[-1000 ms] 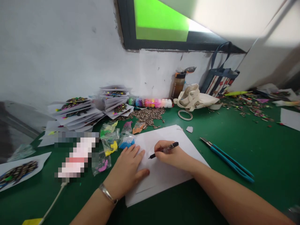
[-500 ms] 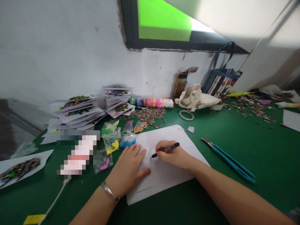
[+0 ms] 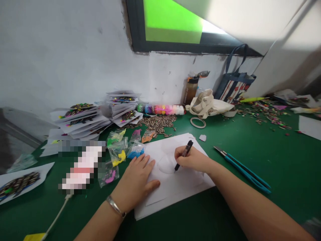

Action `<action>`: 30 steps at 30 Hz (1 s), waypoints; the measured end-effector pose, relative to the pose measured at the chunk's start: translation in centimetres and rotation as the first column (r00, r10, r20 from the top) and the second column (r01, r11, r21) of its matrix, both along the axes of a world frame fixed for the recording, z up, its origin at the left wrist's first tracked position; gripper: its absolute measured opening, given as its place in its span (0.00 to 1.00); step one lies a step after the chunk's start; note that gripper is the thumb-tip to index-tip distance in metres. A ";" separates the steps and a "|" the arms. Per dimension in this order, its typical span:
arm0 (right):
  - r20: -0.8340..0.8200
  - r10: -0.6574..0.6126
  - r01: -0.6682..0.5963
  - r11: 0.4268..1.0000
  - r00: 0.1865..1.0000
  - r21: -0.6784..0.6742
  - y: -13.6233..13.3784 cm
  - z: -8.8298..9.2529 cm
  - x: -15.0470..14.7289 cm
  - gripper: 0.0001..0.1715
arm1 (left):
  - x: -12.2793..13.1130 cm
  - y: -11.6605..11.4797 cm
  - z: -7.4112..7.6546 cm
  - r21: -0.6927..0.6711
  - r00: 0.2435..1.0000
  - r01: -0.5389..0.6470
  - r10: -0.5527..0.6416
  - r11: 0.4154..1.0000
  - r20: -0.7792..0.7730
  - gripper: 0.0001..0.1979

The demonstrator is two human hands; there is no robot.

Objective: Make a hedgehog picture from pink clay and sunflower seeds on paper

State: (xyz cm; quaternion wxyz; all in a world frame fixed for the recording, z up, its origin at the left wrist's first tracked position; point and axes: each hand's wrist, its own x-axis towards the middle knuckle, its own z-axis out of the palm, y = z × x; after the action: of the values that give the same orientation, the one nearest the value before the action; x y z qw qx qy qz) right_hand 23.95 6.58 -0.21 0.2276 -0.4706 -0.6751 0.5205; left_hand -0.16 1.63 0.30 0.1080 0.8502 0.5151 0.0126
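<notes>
My right hand (image 3: 192, 160) grips a black pen (image 3: 184, 154), its tip touching the top sheet of a small stack of white paper (image 3: 173, 190). A thin curved line, roughly an oval, shows on the sheet to the left of the tip. Spread flat on the paper's left edge, my left hand (image 3: 139, 175) holds nothing. By its fingertips lie small clear bags of coloured clay, among them a blue one (image 3: 135, 152) and a yellow one (image 3: 121, 157). To the right of the paper are blue-handled tweezers (image 3: 244, 172).
Sunflower seeds (image 3: 157, 124) are heaped behind the paper, beside a tape ring (image 3: 198, 123). Stacked seed pictures (image 3: 80, 122) stand at the left back. A bottle (image 3: 191, 90), a cloth bag (image 3: 210, 105) and a striped tote (image 3: 234, 87) line the wall. A pixelated object with a cable (image 3: 84, 167) lies left.
My right hand has moved right with the pen, which now stands steeper. More of the curved line shows on the paper. My left hand stays in place on the sheet.
</notes>
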 end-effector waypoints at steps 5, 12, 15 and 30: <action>0.045 -0.094 0.096 0.995 0.995 -0.025 0.8 0.5 1.2 0.04 | -0.1 0.0 -0.1 0.003 1.000 0.002 -0.002 1.000 0.000 0.32; 0.013 -0.226 0.225 0.973 0.974 0.048 2.0 -0.3 2.5 0.05 | -0.1 0.1 -0.1 0.012 1.000 0.003 -0.003 1.000 -0.002 0.32; 0.004 -0.264 0.263 0.963 0.965 0.059 2.4 -0.8 2.8 0.05 | -0.1 0.1 -0.2 0.015 1.000 0.011 -0.010 1.000 -0.005 0.32; -0.055 -0.346 0.350 0.933 0.936 0.081 3.1 -1.7 3.3 0.06 | 0.0 0.1 0.0 0.002 0.999 -0.004 0.004 1.000 -0.033 0.32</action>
State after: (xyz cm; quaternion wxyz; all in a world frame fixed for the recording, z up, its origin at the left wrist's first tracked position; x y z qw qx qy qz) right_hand 27.25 9.72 -1.94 0.3505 -0.5615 -0.5990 0.4506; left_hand -0.18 1.69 0.25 0.0985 0.8495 0.5183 -0.0008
